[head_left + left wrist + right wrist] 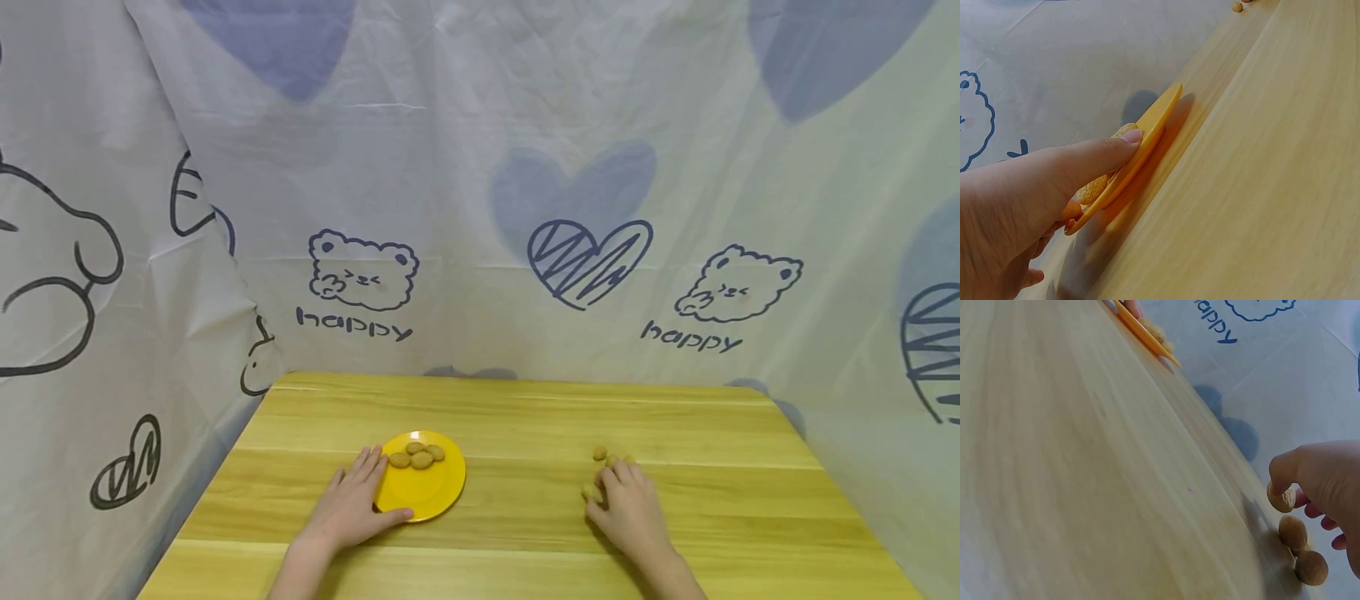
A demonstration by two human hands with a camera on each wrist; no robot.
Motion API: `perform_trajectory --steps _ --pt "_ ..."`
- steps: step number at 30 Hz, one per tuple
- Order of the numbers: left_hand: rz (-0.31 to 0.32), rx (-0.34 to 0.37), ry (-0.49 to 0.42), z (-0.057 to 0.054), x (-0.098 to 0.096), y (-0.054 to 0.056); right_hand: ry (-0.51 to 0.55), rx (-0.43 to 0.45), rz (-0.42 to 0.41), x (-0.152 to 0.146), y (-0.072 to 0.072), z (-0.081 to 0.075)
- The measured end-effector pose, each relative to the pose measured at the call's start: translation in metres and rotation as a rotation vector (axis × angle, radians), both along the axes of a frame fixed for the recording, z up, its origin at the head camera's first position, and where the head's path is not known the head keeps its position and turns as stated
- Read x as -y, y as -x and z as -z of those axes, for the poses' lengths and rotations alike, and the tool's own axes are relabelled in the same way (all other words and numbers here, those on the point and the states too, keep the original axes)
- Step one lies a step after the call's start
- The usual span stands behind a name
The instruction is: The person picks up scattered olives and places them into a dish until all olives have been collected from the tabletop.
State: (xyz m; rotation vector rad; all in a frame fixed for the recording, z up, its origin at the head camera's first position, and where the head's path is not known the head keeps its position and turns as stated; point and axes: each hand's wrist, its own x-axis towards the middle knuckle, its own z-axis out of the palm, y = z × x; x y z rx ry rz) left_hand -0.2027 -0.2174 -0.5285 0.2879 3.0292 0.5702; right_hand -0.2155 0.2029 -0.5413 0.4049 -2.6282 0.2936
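On the wooden table stands a yellow plate (431, 498) with several walnuts (422, 460) near its far side. My left hand (351, 510) rests along the plate's left edge, fingers extended; the thumb (1107, 153) lies on the rim in the left wrist view. To the right, my right hand (632, 510) reaches down among loose walnuts (600, 452). Its thumb and fingers pinch one walnut (1282, 499) in the right wrist view. Two more walnuts (1293, 533) sit just below that hand, side by side. In the head view the fingers partly hide the nearby walnuts.
The wooden table (517, 517) spans the space between plate and loose walnuts. A pale cloth (465, 192) printed with hearts and bears hangs behind the table's far edge and along both sides.
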Motion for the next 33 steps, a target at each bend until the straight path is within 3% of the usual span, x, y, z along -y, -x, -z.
perform_trajectory --steps 13,26,33 --pt "0.002 -0.009 0.001 0.000 0.000 -0.001 0.005 -0.114 -0.095 0.024 0.001 -0.004" --pt "0.000 -0.004 0.004 0.001 0.001 0.000 0.055 -0.046 -0.152 0.053 0.005 -0.014" --pt "-0.001 -0.007 0.005 0.003 0.001 0.001 0.044 -0.096 -0.195 0.068 0.009 -0.022"
